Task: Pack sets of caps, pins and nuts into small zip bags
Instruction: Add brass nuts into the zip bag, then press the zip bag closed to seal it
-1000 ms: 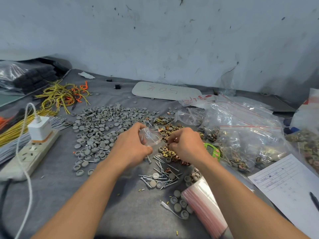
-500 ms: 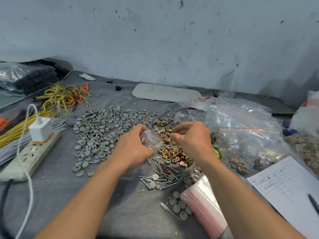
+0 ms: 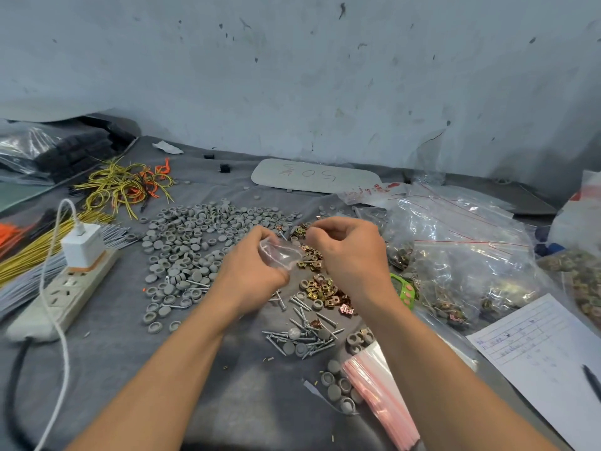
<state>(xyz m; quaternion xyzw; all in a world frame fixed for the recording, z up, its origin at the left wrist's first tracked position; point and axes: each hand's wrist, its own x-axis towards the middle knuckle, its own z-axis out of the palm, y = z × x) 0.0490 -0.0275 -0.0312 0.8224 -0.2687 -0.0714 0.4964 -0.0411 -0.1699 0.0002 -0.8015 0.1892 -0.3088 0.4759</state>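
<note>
Small zip bag [image 3: 282,255] — contents unclear — gripped by left hand [image 3: 252,271]; right hand [image 3: 353,255] curled, grasp unclear.

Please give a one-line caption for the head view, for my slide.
Left hand holds a small zip bag; curled right hand hovers beside its mouth, above grey caps, pins and nuts.

Two slim forearms in shot, both bare from the near edge of the view right up to the wrists. The left hand [image 3: 250,271] is bare, and the right hand [image 3: 351,255] is bare too, knuckles standing out plainly across its back.
</note>
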